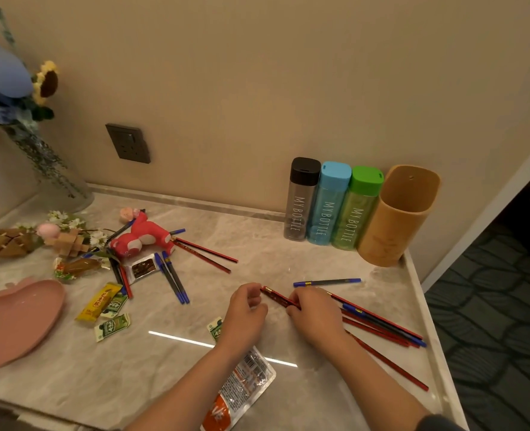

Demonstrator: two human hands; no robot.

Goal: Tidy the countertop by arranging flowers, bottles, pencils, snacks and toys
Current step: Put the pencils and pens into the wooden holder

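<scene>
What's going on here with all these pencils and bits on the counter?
A person is tidying a cluttered countertop. Their right hand holds a bundle of red and blue pencils lying on the surface. The left hand is curled at the bundle's ends, seemingly squaring them up. Three bottles stand in a row by the wall beside a wooden holder. More pencils, snacks and a red plush toy lie scattered to the left.

Beige wall, dark socket, patterned carpet.
</scene>
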